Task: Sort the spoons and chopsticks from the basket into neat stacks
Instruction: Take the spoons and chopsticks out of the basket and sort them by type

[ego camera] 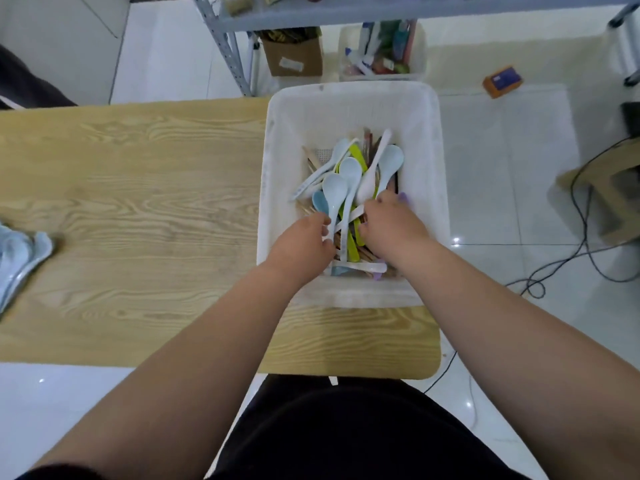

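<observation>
Two pale spoons (334,189), bowls pointing away, handles pinched by left hand (304,244) and right hand (394,226).

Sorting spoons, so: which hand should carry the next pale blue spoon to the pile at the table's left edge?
Probably left: the left hand pinches a pale blue plastic spoon and is nearer the pale blue spoon pile than the right hand.

The basket (349,91) is white mesh. In it are pale blue spoons (334,188), a white spoon (369,185), lime-green spoons (357,156) and tan chopsticks (367,257). The desk (138,202) is yellowish with wavy wood grain.
</observation>
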Demonstrator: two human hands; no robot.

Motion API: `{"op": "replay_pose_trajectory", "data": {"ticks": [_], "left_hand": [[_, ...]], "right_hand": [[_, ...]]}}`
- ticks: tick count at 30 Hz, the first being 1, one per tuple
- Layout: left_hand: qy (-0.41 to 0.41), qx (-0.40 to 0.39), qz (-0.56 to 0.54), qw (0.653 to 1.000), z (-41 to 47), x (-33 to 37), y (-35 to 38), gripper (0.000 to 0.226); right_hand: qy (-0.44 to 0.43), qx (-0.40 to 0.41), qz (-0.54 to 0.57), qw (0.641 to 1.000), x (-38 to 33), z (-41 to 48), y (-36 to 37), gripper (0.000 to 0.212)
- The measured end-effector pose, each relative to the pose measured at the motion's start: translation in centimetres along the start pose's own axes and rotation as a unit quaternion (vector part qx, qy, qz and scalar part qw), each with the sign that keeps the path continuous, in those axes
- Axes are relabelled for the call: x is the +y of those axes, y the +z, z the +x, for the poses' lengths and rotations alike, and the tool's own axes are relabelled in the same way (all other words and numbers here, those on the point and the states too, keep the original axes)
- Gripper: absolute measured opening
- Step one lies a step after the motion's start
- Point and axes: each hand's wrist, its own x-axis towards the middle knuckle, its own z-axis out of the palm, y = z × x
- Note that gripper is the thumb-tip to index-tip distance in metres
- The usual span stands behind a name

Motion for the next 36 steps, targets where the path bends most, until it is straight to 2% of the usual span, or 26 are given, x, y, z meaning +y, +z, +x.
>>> {"op": "replay_pose_trajectory", "data": {"ticks": [3, 7, 10, 13, 16, 18, 21, 22, 26, 29, 31, 34, 36], "left_hand": [[-0.036, -0.01, 0.04, 0.998, 3.4, 0.0, 1.4, 0.03], [-0.075, 0.005, 0.054, 0.996, 5.2, 0.5, 2.5, 0.058], [-0.07, 0.017, 0.047, 0.996, 5.5, 0.2, 2.9, 0.061], [-0.067, 0.017, -0.003, 0.998, 5.7, -0.4, 2.9, 0.042], [-0.066, 0.003, -0.04, 0.997, 6.0, -0.2, 2.8, 0.02], [-0.063, 0.005, -0.059, 0.996, 6.0, 0.1, 2.8, 0.016], [-0.071, 0.005, -0.058, 0.996, 6.1, 0.9, 2.9, 0.017], [-0.075, 0.001, -0.049, 0.996, 6.2, 1.1, 2.9, 0.02], [-0.091, -0.008, -0.04, 0.995, 6.4, 1.5, 2.9, 0.025], [-0.111, -0.011, -0.047, 0.993, 6.3, 1.9, 2.8, 0.025], [-0.12, -0.005, -0.047, 0.992, 6.2, 2.1, 2.9, 0.023], [-0.123, 0.005, -0.052, 0.991, 5.8, 2.6, 2.9, 0.018], [-0.139, 0.006, -0.053, 0.989, 5.6, 2.9, 3.0, 0.02]], "right_hand": [[0.013, 0.036, -0.003, 0.999, -0.2, 0.8, 0.5, 0.027], [0.049, 0.05, -0.028, 0.997, -0.4, 0.1, -0.3, 0.032], [0.05, 0.041, -0.085, 0.994, -0.4, -1.1, -0.3, 0.043], [0.038, 0.031, -0.096, 0.994, -0.3, -2.0, -0.3, 0.056], [0.035, 0.048, -0.088, 0.994, -0.4, -2.7, -0.4, 0.056], [0.032, 0.056, -0.048, 0.997, -0.3, -3.2, -0.6, 0.049], [0.047, 0.06, 0.094, 0.993, -0.1, -3.8, -0.7, 0.03], [0.061, 0.061, 0.143, 0.986, 0.1, -4.0, -0.7, 0.032], [0.105, 0.064, 0.315, 0.941, 0.7, -4.4, -0.7, 0.069], [0.132, 0.037, 0.38, 0.915, 1.1, -4.7, -0.5, 0.075], [0.149, 0.023, 0.403, 0.903, 1.3, -4.8, -0.2, 0.065], [0.155, 0.012, 0.435, 0.887, 1.4, -4.9, 0.5, 0.033], [0.163, 0.004, 0.477, 0.864, 1.3, -5.0, 0.8, 0.028]]}}
